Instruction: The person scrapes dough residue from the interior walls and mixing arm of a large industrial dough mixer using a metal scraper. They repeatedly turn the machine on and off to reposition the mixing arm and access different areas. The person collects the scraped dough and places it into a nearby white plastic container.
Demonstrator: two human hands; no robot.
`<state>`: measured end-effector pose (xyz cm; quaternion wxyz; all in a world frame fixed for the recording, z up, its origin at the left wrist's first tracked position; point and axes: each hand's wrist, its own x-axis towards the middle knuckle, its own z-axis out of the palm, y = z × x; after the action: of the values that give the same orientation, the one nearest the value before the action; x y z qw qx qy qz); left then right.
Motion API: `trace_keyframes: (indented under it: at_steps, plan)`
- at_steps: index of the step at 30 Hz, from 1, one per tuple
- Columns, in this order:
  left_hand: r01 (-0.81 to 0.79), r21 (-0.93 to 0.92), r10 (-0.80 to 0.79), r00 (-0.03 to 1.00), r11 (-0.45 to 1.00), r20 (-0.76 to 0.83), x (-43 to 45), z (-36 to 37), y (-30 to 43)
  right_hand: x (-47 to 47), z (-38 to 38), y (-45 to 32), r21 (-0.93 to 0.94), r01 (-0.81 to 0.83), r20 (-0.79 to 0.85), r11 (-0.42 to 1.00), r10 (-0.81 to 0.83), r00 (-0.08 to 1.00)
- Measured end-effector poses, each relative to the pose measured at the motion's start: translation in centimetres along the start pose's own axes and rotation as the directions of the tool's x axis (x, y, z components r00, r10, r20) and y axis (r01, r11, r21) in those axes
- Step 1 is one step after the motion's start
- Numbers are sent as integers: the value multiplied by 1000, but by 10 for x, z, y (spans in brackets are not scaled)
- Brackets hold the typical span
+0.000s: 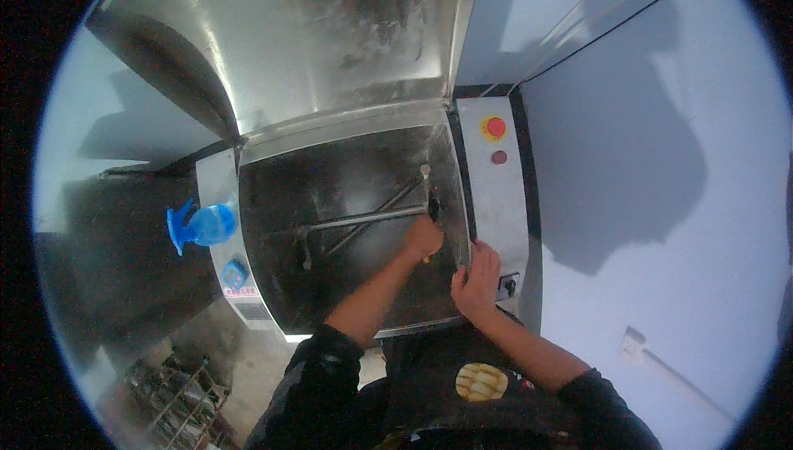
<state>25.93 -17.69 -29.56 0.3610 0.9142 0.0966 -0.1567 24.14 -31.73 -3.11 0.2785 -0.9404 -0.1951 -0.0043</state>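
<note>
In front of me is a stainless-steel dough mixer with its lid (334, 29) raised and its trough (365, 283) exposed. A metal mixing shaft with bent arms (365, 218) spans the trough. My left hand (424, 238) reaches inside, curled into a fist by the shaft's right end. A small orange end of an object (427, 259) sticks out beneath that fist; the rest of it is hidden. Flat on the trough's right rim lies my right hand (480, 280), holding nothing, its thumb over the inner edge. Beside it is a black rotary switch (509, 286).
The right-hand panel carries a red emergency stop button (495, 127) and a smaller red button (499, 157). On the left ledge are a blue spray bottle (210, 225) and a blue digital timer (235, 275). A wall (619, 202) stands close on the right; a metal rack (186, 397) is at lower left.
</note>
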Motion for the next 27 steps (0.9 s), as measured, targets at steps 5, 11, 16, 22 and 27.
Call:
trace_keyframes:
  at_steps: [5, 11, 16, 22, 27]
  plan:
    - [-98, 77, 64, 932, 992, 357, -71, -10, -11, 1, -2, -1, 4, 13, 17, 1000, -13, 1000]
    - [175, 53, -180, 874, 983, 451, -99, -46, -13, -7, 2, 4, 48, 14, -7, 999, -14, 1000]
    - [398, -98, -355, 885, 912, 301, -155, -140, 21, -10, 1, 4, 25, -51, 76, 998, 49, 996]
    - [417, -521, -551, 825, 745, -128, -261, -178, 25, 0, -23, -36, 195, 223, -54, 955, -217, 975]
    - [47, -917, -500, 849, 397, -173, -313, -177, 29, -13, 0, -95, 487, 460, 167, 742, -596, 785]
